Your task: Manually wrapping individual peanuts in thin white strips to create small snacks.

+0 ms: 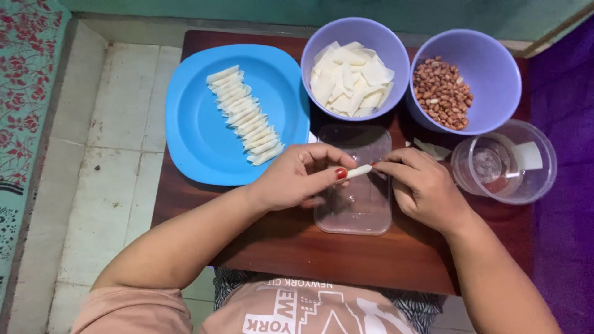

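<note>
My left hand (pixel 297 176) and my right hand (pixel 424 185) pinch the two ends of a small white rolled pastry stick (pixel 359 171) above a clear plastic lid (pixel 359 204). On the blue plate (pixel 198 130) to the left lies a row of several finished white rolls (pixel 244 114). Behind, one purple bowl (pixel 322 40) is filled with white pastry sheets (pixel 351 77). A second purple bowl (pixel 489 62) beside it contains peanuts (pixel 442 93).
A clear plastic tub (pixel 538 167) stands at the right with a white scrap in it. Everything rests on a small dark wooden table (pixel 309 247) over a tiled floor (pixel 105 161). A patterned mat (pixel 25 93) lies at the left, purple cloth (pixel 566 124) at the right.
</note>
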